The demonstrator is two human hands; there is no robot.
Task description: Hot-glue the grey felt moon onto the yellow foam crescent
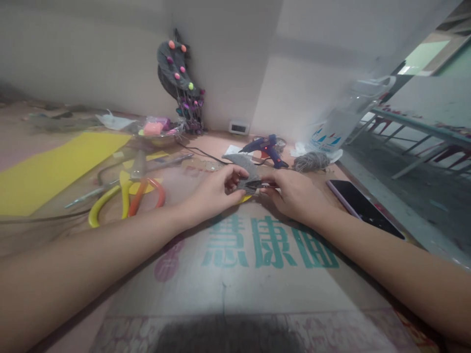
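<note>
My left hand [217,189] grips a grey, crescent-shaped piece [248,169] low over the cardboard, thumb in front and fingers behind. The piece tapers to a point at its upper left, and a bit of yellow shows under its lower edge. At its right side, my right hand [294,193] pinches a dark, thin part by the piece's edge; the fingertips partly hide it, and I cannot tell whether it is a strand or a fold. Just behind the hands rests a blue glue gun [267,147] with a small red light. A ball of grey yarn [312,161] lies to the right of it.
Printed cardboard [235,289] covers the tabletop. Yellow-handled pliers [125,193], orange-handled scissors [147,193] and a yellow sheet [55,171] lie left. A phone [364,208] and clear bottle [338,117] stand right. A grey crescent with pompoms [176,73] leans on the wall.
</note>
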